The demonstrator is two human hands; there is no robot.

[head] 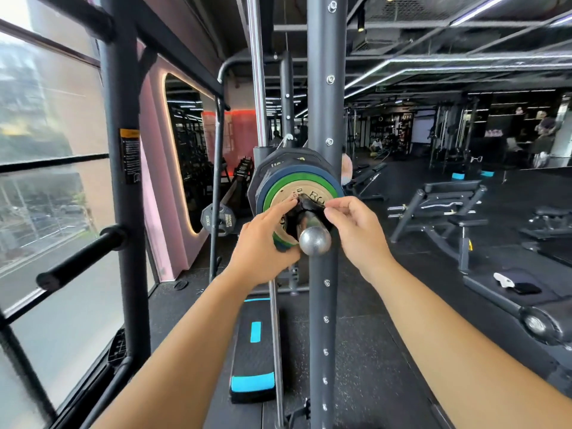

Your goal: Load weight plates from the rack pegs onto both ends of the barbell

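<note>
The barbell's steel sleeve end (315,240) points straight at me. Several plates are stacked on it: a small tan plate (288,193) in front, then a green plate (274,188), a blue plate (328,179) and a large black plate (269,168) behind. A black collar clamp (309,207) sits on the sleeve against the tan plate. My left hand (263,243) holds the clamp's left side, fingers curled onto it. My right hand (356,229) pinches the clamp's lever from the right.
A dark rack upright (323,88) stands just behind the sleeve. An empty storage peg (80,258) juts out at the left by the window. A blue-and-black step platform (252,360) lies on the floor below. Benches (448,209) stand at the right.
</note>
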